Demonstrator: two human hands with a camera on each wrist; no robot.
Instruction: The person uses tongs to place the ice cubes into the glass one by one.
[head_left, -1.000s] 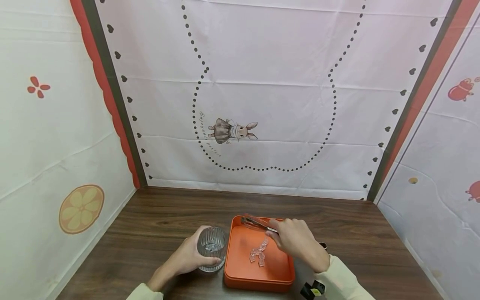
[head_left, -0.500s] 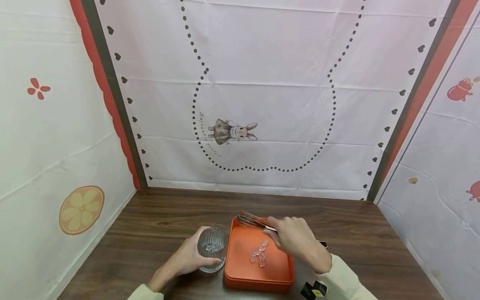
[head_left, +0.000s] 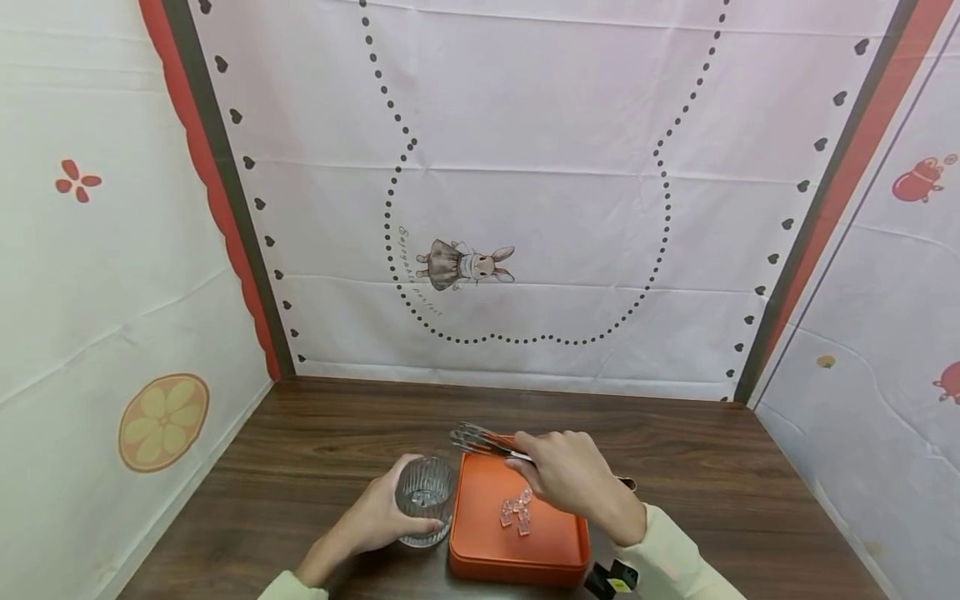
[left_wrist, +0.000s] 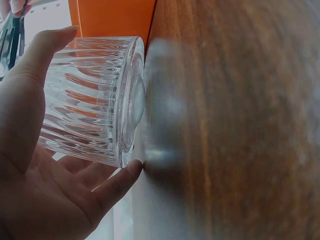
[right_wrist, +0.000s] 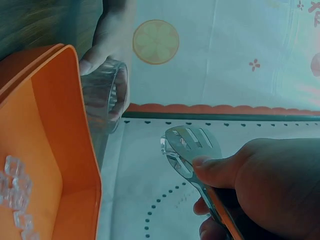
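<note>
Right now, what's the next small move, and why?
Probably bring the tongs over the glass: in the right wrist view they grip a clear cube, the left hand holds the glass upright, and the tongs aren't yet above it.

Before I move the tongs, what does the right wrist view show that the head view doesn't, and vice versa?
Only the right wrist view plainly shows a clear cube held at the slotted ends of the tongs; in the head view I can't tell.

Only the head view shows the rabbit print and the right sleeve.

Both show the glass in the left hand, the tongs in the right hand, and the orange tray with loose cubes in it.
</note>
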